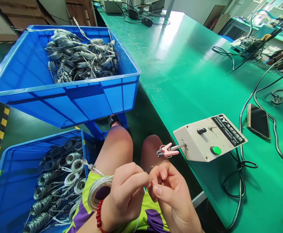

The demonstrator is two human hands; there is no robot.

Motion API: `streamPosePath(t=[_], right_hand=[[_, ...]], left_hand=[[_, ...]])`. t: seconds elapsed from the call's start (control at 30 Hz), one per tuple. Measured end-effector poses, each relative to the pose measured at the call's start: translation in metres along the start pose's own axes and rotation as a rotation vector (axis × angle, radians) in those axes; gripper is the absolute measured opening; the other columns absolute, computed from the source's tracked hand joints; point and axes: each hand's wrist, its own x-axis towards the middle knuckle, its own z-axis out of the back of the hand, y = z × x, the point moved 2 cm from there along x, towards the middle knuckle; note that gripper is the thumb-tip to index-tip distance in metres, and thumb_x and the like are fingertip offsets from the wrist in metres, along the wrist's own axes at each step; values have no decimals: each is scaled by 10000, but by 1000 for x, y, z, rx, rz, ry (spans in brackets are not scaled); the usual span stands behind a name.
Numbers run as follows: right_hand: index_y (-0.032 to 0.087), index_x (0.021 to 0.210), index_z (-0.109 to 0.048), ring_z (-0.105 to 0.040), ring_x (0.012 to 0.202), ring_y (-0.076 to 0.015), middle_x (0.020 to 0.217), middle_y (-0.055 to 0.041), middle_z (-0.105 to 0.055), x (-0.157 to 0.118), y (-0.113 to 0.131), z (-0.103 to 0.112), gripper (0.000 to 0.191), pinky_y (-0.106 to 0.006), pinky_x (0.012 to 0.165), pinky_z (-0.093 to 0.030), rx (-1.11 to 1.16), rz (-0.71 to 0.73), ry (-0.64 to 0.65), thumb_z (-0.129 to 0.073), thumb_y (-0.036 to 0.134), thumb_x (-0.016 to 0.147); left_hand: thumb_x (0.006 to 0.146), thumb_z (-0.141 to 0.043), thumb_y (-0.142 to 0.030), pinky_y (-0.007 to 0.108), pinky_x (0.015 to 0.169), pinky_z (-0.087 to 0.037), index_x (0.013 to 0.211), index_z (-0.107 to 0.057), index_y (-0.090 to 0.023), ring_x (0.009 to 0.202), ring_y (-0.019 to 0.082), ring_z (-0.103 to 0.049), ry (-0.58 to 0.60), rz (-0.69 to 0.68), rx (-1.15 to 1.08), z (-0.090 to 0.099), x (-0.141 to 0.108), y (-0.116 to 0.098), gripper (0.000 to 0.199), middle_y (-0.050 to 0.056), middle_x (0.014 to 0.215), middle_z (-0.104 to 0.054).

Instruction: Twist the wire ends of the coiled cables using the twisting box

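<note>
Inside two blue bins (90,103) lie cable coils (80,58), left hand (129,187) and right hand (171,191) each closed on thin wires (152,183).

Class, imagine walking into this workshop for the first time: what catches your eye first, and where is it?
Probably the big blue bin at upper left, heaped with coiled cables. Next, the green table across the right, with a control box and its pink clip at the near edge. Low in the middle, the left hand and right hand pinch thin wires, with a red bead bracelet on the left wrist.
</note>
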Motion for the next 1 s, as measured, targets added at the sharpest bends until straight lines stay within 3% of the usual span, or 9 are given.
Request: streamPosePath(t=[0.13, 0.3, 0.4, 0.53, 0.6, 0.67, 0.87, 0.93, 1.0], right_hand=[[239, 928, -551, -532, 687, -111, 816, 41, -637, 2, 5, -6, 472, -238, 687, -473, 158, -150, 18, -1012, 272, 835], [243, 904, -532, -604, 738, -121, 826, 32, -675, 7, 3, -6, 459, -229, 717, -522, 67, 22, 18, -990, 264, 872], [262, 907, -548, -691, 765, -134, 841, 29, -726, 6, 6, -1, 334, -235, 717, -586, -287, 401, -32, -855, 141, 962], [258, 920, -639, -735, 734, -167, 890, -10, -787, 0, 13, 1, 365, -283, 649, -664, -919, 1138, 47, -746, -88, 867], [232, 967, -693, -745, 732, -182, 912, -40, -798, -1, 14, 2, 374, -305, 640, -687, -995, 1302, 97, -728, -119, 844], [226, 1030, -706, -755, 763, -187, 911, -42, -781, 0, 16, 2, 341, -308, 674, -686, -894, 1196, 72, -707, -83, 887], [249, 1025, -689, -690, 851, -169, 972, -35, -721, -1, 18, 5, 114, -278, 791, -605, -172, 117, 98, -784, 304, 1057], [226, 988, -690, -667, 829, -162, 949, -34, -702, -4, 19, 6, 194, -267, 776, -571, 72, -140, 124, -834, 354, 1013], [212, 977, -696, -668, 796, -156, 922, -26, -690, -7, 20, 8, 217, -260, 751, -556, 222, -277, 139, -872, 339, 968]], left_hand=[[942, -599, 79, 267, 648, -484, 1099, -683, -163, 727, 140, -582, 15, 8, -14, 0, 1, -1, 300, 29, 861, -686], [936, -596, 82, 273, 655, -485, 1104, -684, -164, 738, 144, -580, 4, 12, 2, 1, 0, 0, 310, 31, 870, -685], [938, -594, 73, 275, 653, -485, 1105, -687, -164, 735, 147, -575, 6, 10, 17, 1, 0, 1, 304, 25, 861, -666], [957, -594, 55, 278, 648, -490, 1125, -695, -162, 734, 155, -591, 10, 4, 10, 0, 0, 1, 293, 34, 876, -679], [975, -592, 44, 282, 641, -492, 1130, -694, -168, 725, 160, -596, -10, 4, 8, 1, 0, 1, 281, 37, 878, -689], [999, -597, 26, 283, 636, -494, 1131, -692, -175, 715, 162, -601, -28, 5, 12, 1, 0, 1, 258, 35, 871, -691], [1085, -541, -36, 277, 610, -477, 1114, -695, -170, 672, 154, -562, 6, -49, 93, 1, 4, -2, 206, 31, 824, -663], [1142, -449, -78, 285, 579, -431, 1091, -696, -166, 625, 153, -510, 16, -106, 137, -1, 6, -4, 266, 25, 774, -636], [1178, -372, -108, 300, 554, -375, 1056, -688, -166, 580, 152, -462, 29, -168, 166, -3, 8, -5, 343, 16, 721, -608]])
